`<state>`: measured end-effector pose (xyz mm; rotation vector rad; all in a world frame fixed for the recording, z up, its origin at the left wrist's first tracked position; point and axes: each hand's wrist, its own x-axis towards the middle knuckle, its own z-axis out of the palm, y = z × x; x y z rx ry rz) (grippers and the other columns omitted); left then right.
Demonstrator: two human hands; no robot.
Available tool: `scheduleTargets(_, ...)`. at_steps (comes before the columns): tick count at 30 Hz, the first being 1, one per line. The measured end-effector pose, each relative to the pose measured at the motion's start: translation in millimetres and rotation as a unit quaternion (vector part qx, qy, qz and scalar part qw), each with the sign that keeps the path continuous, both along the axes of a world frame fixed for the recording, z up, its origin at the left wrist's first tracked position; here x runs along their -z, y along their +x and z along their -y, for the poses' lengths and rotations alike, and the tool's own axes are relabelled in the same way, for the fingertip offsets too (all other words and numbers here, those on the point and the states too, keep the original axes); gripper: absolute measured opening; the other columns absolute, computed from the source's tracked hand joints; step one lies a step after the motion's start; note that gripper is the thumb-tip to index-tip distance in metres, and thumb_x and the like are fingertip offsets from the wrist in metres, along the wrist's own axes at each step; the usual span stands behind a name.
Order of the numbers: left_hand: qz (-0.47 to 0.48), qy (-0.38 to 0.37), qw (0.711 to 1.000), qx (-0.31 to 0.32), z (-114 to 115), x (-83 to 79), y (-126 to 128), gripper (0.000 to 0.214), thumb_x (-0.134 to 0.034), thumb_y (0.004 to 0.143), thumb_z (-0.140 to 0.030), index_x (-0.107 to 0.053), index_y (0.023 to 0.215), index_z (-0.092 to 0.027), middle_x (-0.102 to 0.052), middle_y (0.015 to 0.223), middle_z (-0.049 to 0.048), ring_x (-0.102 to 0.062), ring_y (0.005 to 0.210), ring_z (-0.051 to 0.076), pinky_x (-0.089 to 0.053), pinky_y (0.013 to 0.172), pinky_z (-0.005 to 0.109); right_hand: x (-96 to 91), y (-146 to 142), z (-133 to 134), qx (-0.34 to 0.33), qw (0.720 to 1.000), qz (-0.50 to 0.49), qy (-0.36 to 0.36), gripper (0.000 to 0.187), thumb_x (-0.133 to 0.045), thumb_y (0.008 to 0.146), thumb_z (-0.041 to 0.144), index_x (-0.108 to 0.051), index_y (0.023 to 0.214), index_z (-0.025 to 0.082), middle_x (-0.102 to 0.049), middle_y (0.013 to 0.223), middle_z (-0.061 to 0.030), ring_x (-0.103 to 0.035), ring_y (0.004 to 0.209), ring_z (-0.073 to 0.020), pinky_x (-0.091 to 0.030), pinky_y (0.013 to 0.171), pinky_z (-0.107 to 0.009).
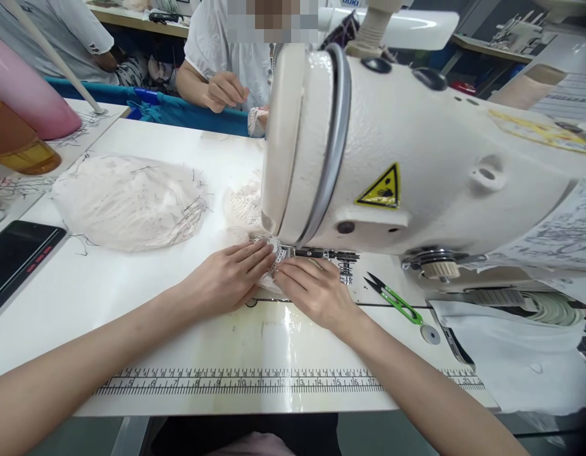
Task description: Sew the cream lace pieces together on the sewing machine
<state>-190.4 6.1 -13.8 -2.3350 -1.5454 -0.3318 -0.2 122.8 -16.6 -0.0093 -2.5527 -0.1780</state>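
White lace fabric [270, 278] lies at the needle area of the sewing machine [397, 152], partly hidden by the machine head and my hands. My left hand [233, 273] rests flat on its left side, fingers stretched out side by side, tips close to the presser foot. From the right, my right hand [316, 288] has its bent fingers closed on the edge of the lace; its thumb is hidden. A further gathered piece of pale lace [245, 204] sits just behind, touching the machine head.
A pale fabric pile [131, 201] with loose threads lies left, near a phone [22, 259] and a pink thread cone [30, 88]. Green thread snips [395, 299] and a bobbin [430, 334] lie right. A ruler strip [245, 382] runs along the front. A person [217, 76] sits opposite.
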Motion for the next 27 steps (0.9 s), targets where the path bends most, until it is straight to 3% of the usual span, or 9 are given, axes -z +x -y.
scheduleTargets(19, -0.02, 0.023, 0.998, -0.06, 3, -2.5, 18, 0.037, -0.042, 0.098, -0.026, -0.063, 0.121, -0.006, -0.065, 0.121, 0.0204, -0.065, 0.111, 0.03, -0.056, 0.092, 0.042, -1.5, 7, -10, 0.023, 0.999, 0.04, -0.009, 0.02, -0.052, 0.09, 0.005, -0.066, 0.102, 0.014, -0.072, 0.11, -0.0032, -0.065, 0.101, -0.0133, -0.049, 0.086, -0.025)
scheduleTargets(27, 0.0, 0.027, 0.997, -0.072, 1, -0.2, 20, 0.036, -0.043, 0.098, -0.028, -0.064, 0.121, -0.008, -0.065, 0.12, 0.0206, -0.065, 0.11, 0.031, -0.056, 0.09, 0.042, -0.2, 7, -13, 0.053, 0.998, 0.033, -0.007, 0.02, -0.049, 0.093, 0.01, -0.066, 0.102, 0.018, -0.072, 0.109, -0.0001, -0.067, 0.087, -0.0104, -0.049, 0.074, -0.025)
